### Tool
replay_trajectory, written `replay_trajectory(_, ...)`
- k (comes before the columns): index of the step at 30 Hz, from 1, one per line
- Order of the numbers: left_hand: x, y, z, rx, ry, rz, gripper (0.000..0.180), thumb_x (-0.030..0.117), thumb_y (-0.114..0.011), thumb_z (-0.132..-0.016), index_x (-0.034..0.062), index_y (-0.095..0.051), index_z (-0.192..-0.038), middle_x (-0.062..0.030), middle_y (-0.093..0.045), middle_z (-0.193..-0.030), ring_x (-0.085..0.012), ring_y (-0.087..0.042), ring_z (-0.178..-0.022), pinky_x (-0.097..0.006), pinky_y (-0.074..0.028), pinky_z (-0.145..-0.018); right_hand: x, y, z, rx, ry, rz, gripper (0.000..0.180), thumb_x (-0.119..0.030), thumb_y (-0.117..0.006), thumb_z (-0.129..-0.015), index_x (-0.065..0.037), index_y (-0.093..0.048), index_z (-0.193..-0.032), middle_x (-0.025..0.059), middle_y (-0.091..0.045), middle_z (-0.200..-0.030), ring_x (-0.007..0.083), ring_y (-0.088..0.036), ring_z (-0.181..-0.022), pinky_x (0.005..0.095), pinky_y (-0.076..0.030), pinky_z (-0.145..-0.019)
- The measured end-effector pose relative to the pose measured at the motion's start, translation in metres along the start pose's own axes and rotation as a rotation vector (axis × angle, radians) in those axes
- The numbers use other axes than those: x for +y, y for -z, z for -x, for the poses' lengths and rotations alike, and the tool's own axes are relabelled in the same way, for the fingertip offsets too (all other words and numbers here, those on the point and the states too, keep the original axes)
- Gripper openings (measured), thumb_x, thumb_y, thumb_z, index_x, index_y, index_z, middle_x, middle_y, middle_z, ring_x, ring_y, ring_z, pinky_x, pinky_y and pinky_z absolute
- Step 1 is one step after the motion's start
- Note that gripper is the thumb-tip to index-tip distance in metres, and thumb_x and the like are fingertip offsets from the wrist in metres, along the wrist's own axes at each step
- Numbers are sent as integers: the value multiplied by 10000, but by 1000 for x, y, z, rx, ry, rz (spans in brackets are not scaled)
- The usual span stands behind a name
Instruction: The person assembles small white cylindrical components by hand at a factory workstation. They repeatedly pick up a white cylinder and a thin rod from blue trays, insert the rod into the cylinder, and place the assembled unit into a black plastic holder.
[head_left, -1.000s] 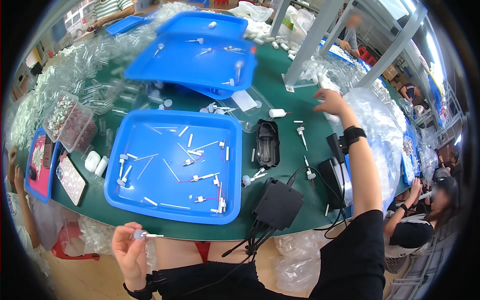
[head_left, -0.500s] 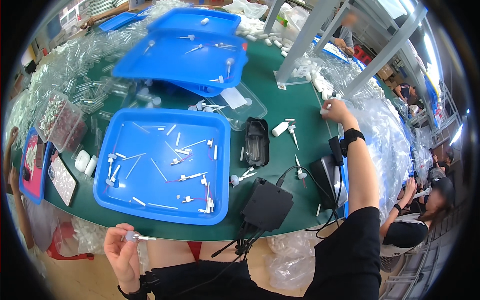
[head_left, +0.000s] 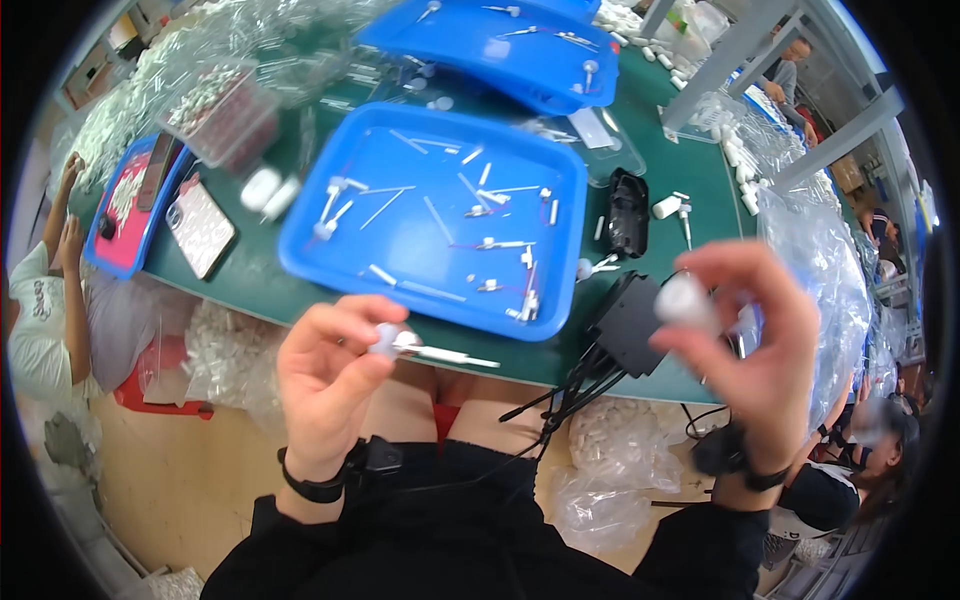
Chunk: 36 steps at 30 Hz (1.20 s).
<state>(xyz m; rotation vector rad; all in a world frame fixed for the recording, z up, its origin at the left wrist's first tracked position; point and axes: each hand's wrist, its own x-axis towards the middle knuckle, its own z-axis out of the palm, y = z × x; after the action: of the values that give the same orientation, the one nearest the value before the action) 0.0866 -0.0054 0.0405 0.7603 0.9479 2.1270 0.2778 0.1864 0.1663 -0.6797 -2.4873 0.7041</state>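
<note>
My left hand (head_left: 330,375), at the near table edge, is closed in a pinch on a small white stem assembly (head_left: 450,356) with a round translucent cap; its thin stem points right. To the right, my right hand (head_left: 775,335) grips a white plastic cylinder (head_left: 684,302) between thumb and fingers, blurred and turned end-on. The two pieces are apart. Beyond the left hand lies a blue tray (head_left: 390,255) with scattered thin tubes, white sleeves and several wired stem assemblies.
Beside my right hand sits a black box with cables (head_left: 630,320). Behind it are a black case (head_left: 628,215) and a small white bottle (head_left: 666,207). More blue trays (head_left: 460,40) are stacked at the back. A phone (head_left: 200,228) and a clear bin (head_left: 222,115) stand left.
My right hand has come back from the white cylinders at the far right, bringing one toward me. My left hand has risen over the table edge, still holding the stem assembly. The view has shifted.
</note>
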Motion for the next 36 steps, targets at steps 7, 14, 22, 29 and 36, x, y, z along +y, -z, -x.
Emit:
replay_trajectory(7,6,-11,6,-139,-139,-131,261,-140,-641,-738,-11,-565,-951,-187,-571,-1066,-160,-583,-906,-260,-485,-773,-11,-77,40,106,99,-394,269,-24,-783,-588,-61,-672,-831,36,-620,-781,84,-535,-621,191,-389,-490)
replay_trajectory(14,11,-12,24,-169,-292,-442,343,-185,-636,-697,-43,-521,-987,-209,-566,-1021,-274,-610,-929,-346,-527,-809,-14,-96,51,63,156,-295,310,-34,-792,-584,-80,-698,-876,33,-623,-798,81,-543,-597,195,-421,-458)
replay_trajectory(22,13,2,38,-174,-291,-520,212,-173,-619,-716,-24,-555,-851,-204,-569,-1022,-335,-605,-999,-364,-537,-813,-23,-109,63,5,129,-378,367,10,-753,-666,-49,-651,-1014,28,-609,-855,55,-544,-656,176,-411,-492)
replay_trajectory(29,17,6,41,-215,-215,-381,190,-107,-666,-730,-4,-536,-824,-199,-564,-1066,-340,-619,-977,-351,-552,-760,-13,-113,73,33,119,-707,356,40,-728,-688,23,-573,-1008,106,-602,-906,90,-562,-740,189,-432,-574)
replay_trajectory(36,20,-2,50,-114,-251,-337,416,-97,-713,-684,1,-498,-1027,-178,-567,-985,-330,-631,-932,-353,-564,-762,-15,-120,67,189,351,-888,272,21,-778,-633,7,-615,-850,174,-632,-857,193,-636,-721,259,-521,-622)
